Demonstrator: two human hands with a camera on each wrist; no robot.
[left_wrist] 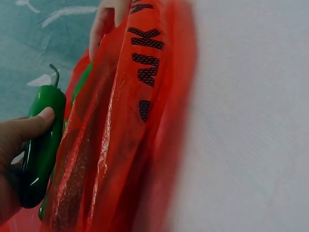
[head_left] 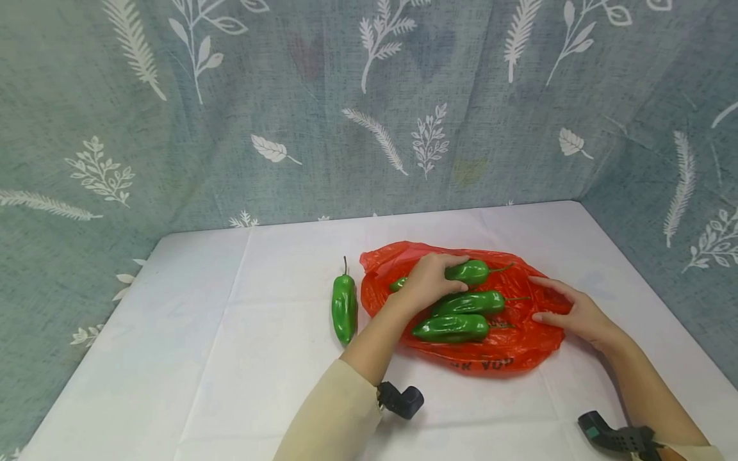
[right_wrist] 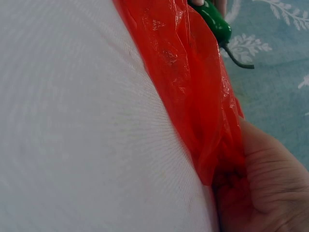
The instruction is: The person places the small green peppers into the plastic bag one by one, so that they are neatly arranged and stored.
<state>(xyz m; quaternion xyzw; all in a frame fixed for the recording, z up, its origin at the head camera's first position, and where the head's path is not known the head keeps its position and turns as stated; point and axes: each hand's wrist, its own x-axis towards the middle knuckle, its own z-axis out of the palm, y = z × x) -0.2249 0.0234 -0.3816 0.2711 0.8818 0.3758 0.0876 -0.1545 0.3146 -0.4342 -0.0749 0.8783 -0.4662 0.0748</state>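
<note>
My left hand point(head_left: 429, 278) grips a green chili pepper point(head_left: 473, 273) across its middle, thumb along its side. This pepper is over the rear part of a red plastic bag point(head_left: 519, 349) spread on the table. Two more green peppers, a middle one point(head_left: 469, 303) and a front one point(head_left: 452, 328), lie in the bag, stems to the right. At the bag's right end, my right hand point(head_left: 582, 314) holds the plastic with fingers and thumb apart. In the right wrist view, red film bunches against the palm point(right_wrist: 270, 188).
Another green pepper point(head_left: 344, 308) lies left of the bag on the white tablecloth point(head_left: 277, 358), stem pointing away. A grey-green leaf-patterned curtain point(head_left: 323, 128) rises behind the table and along both sides. Black lettering marks the bag's front.
</note>
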